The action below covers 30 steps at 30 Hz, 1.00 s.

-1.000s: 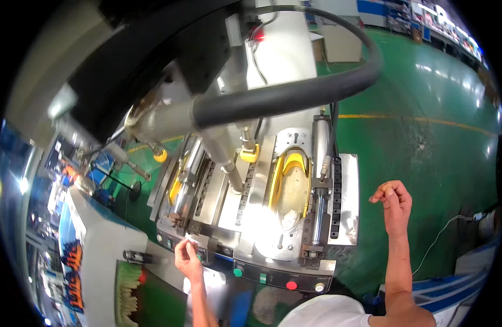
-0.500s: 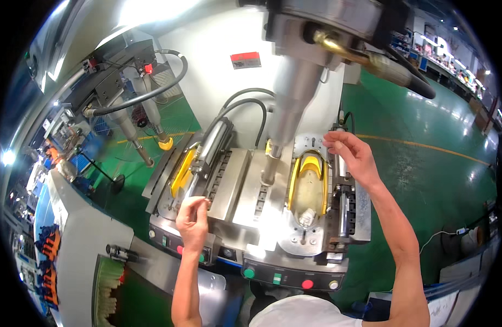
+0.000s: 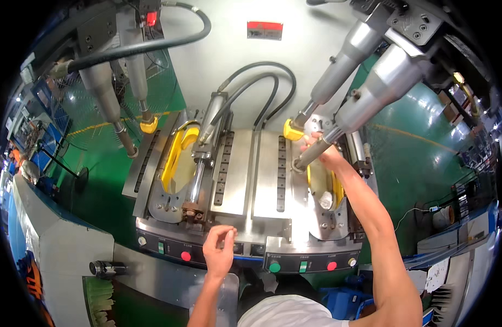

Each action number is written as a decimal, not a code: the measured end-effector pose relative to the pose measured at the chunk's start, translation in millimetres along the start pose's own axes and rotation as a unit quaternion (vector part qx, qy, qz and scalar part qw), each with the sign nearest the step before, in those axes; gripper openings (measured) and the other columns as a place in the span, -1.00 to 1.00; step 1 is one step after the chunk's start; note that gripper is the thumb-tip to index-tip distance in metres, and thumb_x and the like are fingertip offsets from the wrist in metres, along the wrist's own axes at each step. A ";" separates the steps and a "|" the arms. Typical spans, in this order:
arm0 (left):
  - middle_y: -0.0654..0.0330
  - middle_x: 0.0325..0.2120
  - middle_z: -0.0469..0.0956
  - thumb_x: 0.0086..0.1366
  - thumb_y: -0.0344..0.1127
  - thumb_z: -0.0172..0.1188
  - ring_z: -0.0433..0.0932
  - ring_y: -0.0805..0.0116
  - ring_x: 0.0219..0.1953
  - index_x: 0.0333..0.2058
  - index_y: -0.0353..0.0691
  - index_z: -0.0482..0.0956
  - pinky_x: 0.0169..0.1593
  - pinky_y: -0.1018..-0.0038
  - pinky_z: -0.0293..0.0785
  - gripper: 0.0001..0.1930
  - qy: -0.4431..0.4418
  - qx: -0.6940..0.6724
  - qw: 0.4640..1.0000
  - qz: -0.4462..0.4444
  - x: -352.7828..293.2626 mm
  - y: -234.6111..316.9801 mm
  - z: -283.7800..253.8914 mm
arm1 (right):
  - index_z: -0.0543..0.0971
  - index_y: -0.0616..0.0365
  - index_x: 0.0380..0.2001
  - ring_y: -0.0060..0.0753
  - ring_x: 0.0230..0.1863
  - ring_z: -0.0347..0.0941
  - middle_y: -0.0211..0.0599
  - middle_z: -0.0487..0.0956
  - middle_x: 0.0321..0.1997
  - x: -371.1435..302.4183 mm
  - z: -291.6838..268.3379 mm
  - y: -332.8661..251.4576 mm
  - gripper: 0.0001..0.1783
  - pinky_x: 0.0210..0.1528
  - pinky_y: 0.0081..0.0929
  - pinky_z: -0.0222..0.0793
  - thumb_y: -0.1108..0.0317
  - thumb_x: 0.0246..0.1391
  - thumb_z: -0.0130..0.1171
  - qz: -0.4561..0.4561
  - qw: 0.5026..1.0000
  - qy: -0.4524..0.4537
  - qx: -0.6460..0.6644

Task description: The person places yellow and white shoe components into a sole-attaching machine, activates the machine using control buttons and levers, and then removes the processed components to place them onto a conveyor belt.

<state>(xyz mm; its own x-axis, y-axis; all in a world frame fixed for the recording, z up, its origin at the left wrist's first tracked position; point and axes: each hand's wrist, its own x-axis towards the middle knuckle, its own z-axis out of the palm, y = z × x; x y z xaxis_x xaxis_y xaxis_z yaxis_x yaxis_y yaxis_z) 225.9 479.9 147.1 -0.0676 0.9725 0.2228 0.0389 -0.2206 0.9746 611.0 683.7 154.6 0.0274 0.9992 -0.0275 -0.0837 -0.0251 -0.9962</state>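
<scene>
My right hand (image 3: 328,155) reaches over the right-hand mould (image 3: 317,185), a long oval fixture with yellow side walls. A slanting metal press rod (image 3: 315,152) partly covers its fingers, so their grip is hidden. Close beside those fingers is a yellow press pad (image 3: 293,131) at the tip of another rod. A small white crumpled piece (image 3: 326,200) lies in the mould's near end. My left hand (image 3: 219,252) hovers above the machine's front edge, thumb and fingers pinched together; anything between them is too small to make out.
A matching left mould (image 3: 180,161) with yellow walls sits beside a horizontal cylinder (image 3: 211,128). Two more press rods (image 3: 117,122) hang at the upper left. Black hoses (image 3: 262,68) arch behind the steel bed. Along the front runs a panel (image 3: 313,262) of coloured buttons.
My view has shifted, bringing both right press rods into sight. My right hand has moved inward over the right mould and behind a rod. My left hand has come nearer the front edge.
</scene>
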 end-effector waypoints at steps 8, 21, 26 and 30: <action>0.14 -0.31 0.55 0.37 -0.53 0.09 0.56 0.47 -0.30 -0.20 -0.39 0.49 -0.19 0.54 0.54 -0.92 0.158 0.045 0.961 -0.221 -110.2 -43.8 -60.2 | 0.54 0.19 -0.15 -0.50 -0.30 0.54 -0.38 0.57 -0.27 75.1 11.4 38.1 -0.62 -0.21 -0.50 0.56 0.14 0.12 0.34 0.035 0.993 -0.102 0.042; 0.17 -0.27 0.56 0.41 -0.46 0.07 0.56 0.47 -0.25 -0.12 -0.37 0.49 -0.17 0.56 0.51 -0.86 0.259 0.185 0.902 -0.290 -356.2 -52.4 -102.4 | 0.56 0.20 -0.17 -0.44 -0.39 0.53 -0.28 0.58 -0.28 56.7 37.0 35.9 -0.59 -0.36 -0.57 0.51 0.15 0.05 0.41 0.022 1.000 0.020 0.007; 0.16 -0.25 0.55 0.40 -0.43 0.10 0.58 0.44 -0.27 -0.05 -0.35 0.46 -0.21 0.55 0.52 -0.80 0.256 0.115 0.908 -0.310 -392.9 -83.4 -135.9 | 0.10 0.52 0.26 -0.14 0.02 0.58 0.03 0.51 0.01 -46.1 7.3 22.5 -0.26 -0.04 -0.42 0.56 0.32 0.20 0.22 -0.082 0.991 0.108 -0.011; 0.11 -0.18 0.51 0.37 -0.47 0.12 0.57 0.44 -0.28 0.04 -0.36 0.39 -0.21 0.55 0.53 -0.70 0.292 0.178 0.883 -0.322 -498.8 -85.0 -204.7 | 0.25 0.50 0.17 -0.17 -0.01 0.58 -0.02 0.45 0.08 -194.2 79.1 -22.4 -0.46 -0.09 -0.38 0.57 0.35 0.27 0.13 -0.152 0.971 0.182 -0.033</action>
<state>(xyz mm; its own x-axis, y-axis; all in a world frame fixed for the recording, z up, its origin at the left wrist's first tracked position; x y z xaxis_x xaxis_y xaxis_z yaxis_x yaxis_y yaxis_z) 52.2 -1.7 -42.2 -0.6883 0.6606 -0.2998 0.1094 0.5030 0.8573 528.7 492.6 188.8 0.3912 0.8850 0.2524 0.0467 0.2548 -0.9659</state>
